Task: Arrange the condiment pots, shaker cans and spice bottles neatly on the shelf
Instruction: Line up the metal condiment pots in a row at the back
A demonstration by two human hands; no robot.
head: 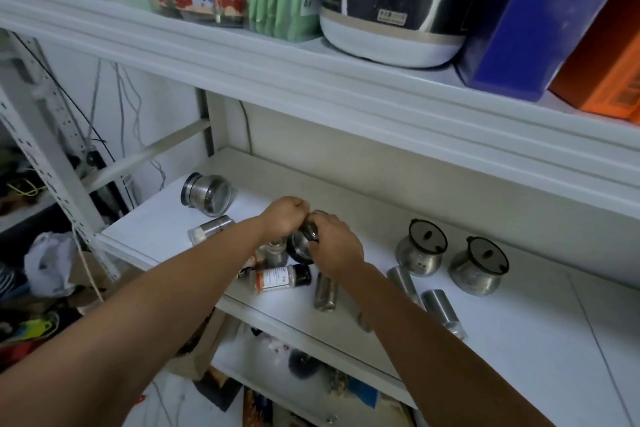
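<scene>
Between both grips sits a silver steel pot [300,243] with a black rim. Just below the grips lies a bottle [279,278] with black cap and white-and-red label. Right of them, two silver pots [420,248] carry dark lids. The shelf [519,340] is white.

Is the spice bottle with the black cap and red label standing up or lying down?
Lying down. The spice bottle rests on its side near the front edge of the shelf, its black cap pointing right, just below the person's hands.

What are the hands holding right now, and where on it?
Both hands, left and right, grip one steel condiment pot near its dark lidded top.
</scene>
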